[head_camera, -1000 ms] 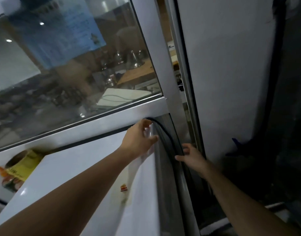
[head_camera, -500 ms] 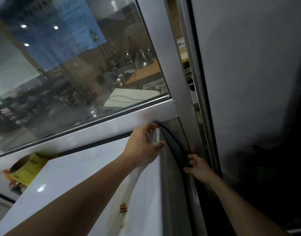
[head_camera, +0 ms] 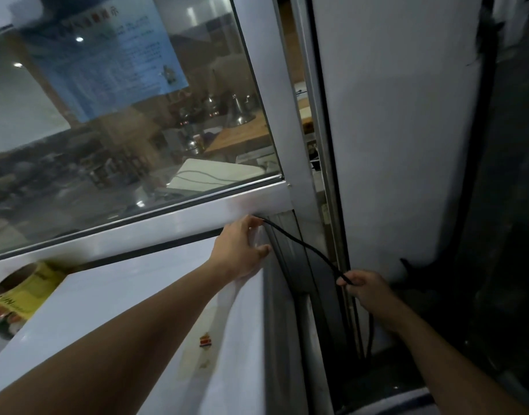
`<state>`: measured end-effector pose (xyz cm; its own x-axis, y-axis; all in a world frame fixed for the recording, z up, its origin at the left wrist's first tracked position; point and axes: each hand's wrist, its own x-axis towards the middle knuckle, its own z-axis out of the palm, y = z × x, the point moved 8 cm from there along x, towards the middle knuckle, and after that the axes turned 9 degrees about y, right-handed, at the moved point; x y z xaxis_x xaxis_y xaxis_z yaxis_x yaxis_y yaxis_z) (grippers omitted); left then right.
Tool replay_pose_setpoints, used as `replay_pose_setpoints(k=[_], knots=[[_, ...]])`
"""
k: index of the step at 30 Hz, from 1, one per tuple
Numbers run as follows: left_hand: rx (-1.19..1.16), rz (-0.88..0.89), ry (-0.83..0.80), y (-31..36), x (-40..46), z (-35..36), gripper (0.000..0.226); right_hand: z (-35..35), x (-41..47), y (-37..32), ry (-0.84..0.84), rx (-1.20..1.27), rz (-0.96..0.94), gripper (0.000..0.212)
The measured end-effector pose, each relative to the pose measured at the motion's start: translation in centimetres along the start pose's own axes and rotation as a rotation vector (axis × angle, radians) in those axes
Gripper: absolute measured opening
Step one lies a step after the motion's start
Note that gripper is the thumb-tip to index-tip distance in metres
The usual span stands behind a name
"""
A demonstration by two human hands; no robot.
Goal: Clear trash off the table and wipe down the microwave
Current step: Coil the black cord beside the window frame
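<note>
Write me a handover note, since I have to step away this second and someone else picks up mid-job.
Left hand: rests on the back right corner of the white microwave, thumb over its side edge.
Right hand: pinches the black cord, which runs from that back corner down to the grip.
Yellow container stands left of the microwave, by the window.
Done: none visible; no cloth or wiping in view, table out of view.
Left: judging by this, free the cord, wipe the microwave, clear the trash.
</note>
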<state>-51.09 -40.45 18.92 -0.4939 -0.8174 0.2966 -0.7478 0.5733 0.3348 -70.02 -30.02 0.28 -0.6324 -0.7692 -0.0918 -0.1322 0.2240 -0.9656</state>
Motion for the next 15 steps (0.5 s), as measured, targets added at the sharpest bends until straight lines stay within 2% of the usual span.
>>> replay_pose_setpoints(k=[7,11,15], knots=[[0.065,0.123,0.012,3.5,-0.1,-0.7,0.067,-5.5,-1.7,-6.7,0.102,-0.106,-0.126,0.021],[0.037,0.211,-0.004,7.2,-0.3,-0.5,0.063,-7.3,-3.2,-11.4,0.119,-0.208,-0.217,0.013],[-0.056,0.258,0.019,10.3,-0.1,-1.2,0.049,-8.6,-4.8,-15.9,0.160,-0.280,-0.304,0.014]])
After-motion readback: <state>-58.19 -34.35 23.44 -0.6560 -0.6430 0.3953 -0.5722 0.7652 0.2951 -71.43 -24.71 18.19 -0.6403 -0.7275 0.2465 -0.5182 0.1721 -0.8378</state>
